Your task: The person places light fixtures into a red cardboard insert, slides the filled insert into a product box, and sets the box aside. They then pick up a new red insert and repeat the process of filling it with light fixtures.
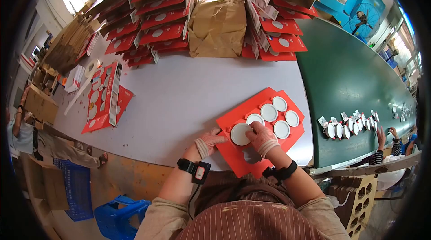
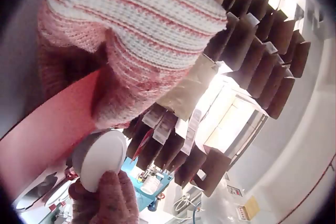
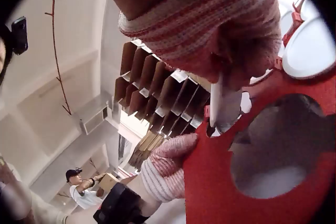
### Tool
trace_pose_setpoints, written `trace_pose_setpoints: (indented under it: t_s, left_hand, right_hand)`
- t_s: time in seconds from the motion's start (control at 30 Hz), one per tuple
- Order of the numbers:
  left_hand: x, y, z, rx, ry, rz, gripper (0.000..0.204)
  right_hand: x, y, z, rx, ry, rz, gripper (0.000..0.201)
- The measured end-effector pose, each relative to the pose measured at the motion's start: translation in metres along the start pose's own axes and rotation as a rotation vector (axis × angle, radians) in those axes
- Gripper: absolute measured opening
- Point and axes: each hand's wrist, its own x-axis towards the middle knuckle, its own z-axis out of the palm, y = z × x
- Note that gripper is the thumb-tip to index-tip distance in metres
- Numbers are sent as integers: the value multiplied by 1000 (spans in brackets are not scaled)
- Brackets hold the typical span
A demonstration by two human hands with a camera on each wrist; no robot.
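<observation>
A red cardboard sheet (image 1: 233, 157) with round cutouts lies at the table's front edge, tilted up toward the person. Several white round discs (image 1: 269, 112) sit in it. My left hand (image 1: 212, 140), in a striped knit glove, grips the sheet's left edge, thumb on one face and fingers behind. With thumb and fingers my right hand (image 1: 262, 139) pinches the rim of the nearest white disc (image 1: 240, 134), at a cutout. In the right wrist view that disc (image 3: 216, 100) stands edge-on in the sheet. Nearer the person, one round cutout (image 3: 278, 145) holds no disc.
Red printed cartons (image 1: 164, 29) are stacked at the back, either side of a brown paper-wrapped parcel (image 1: 217, 24). A printed red box (image 1: 103, 96) lies at left. On the green belt (image 1: 354, 92) at right stand more white discs (image 1: 346, 131), near another person's hands (image 1: 380, 137).
</observation>
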Motion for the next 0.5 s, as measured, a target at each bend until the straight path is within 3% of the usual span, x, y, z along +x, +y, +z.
trace_pose_setpoints:
  t_s: [0.13,0.23,0.3,0.43,0.5]
  left_hand:
    - [0,-3,-1,-22,0,-59,47]
    - [8,-15,-5,-15,4,-70,47]
    - [9,-16,-3,11,0,-70,47]
    - [6,-14,4,107,-31,-31,47]
    - [4,-17,2,164,-31,-34,44]
  right_hand:
    - [-4,-3,-1,-53,-34,29,32]
    - [-6,0,2,-66,52,-14,26]
    - [-4,3,3,57,-44,34,35]
    - [-8,3,6,84,-20,43,35]
    - [-10,-5,0,-192,-13,107,35]
